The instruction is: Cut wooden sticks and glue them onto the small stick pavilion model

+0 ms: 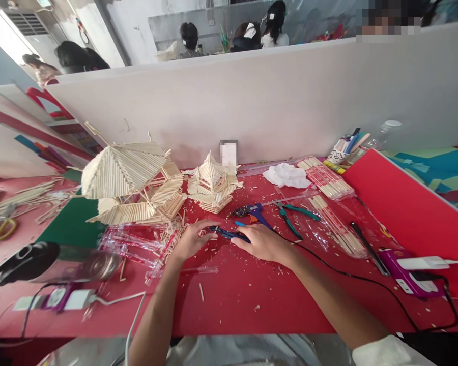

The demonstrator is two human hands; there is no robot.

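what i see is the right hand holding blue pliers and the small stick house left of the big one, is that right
Not left: the head view shows the small stick house right of the big stick house. The right hand does hold blue pliers.

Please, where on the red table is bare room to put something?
A wide patch of red tabletop lies between the bare forearms, with few small pale scraps. It is crowded near the left hand (clear plastic wrappers, pale wooden-stick models) and right hand (purple glue gun, green-handled pliers).
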